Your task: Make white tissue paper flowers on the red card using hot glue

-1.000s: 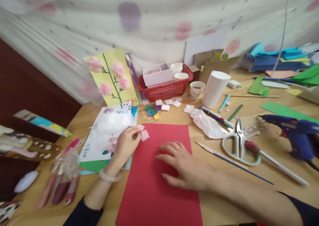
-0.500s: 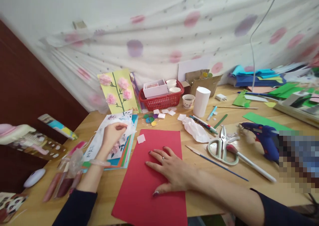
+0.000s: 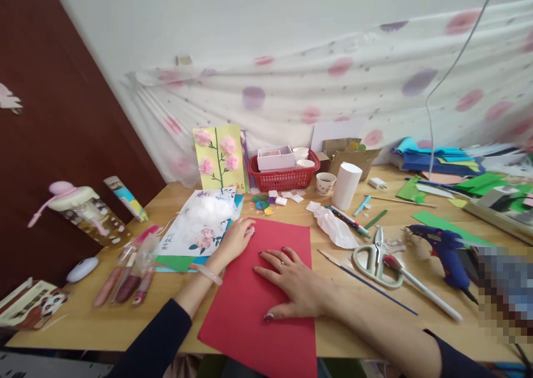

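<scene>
The right hand (image 3: 293,283) lay wide on red paper (image 3: 258,333); the left hand (image 3: 235,240), fingers bunched, grip unclear, touched a pale scrap (image 3: 250,231) dragging could crease

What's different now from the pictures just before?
The left hand was over the white fluff in the picture before; now it has moved right, to a pink scrap at the back-left corner of the red paper. I can't tell whether it grips the scrap. The right hand stays spread on the paper; the scissors and red basket haven't moved.
</scene>
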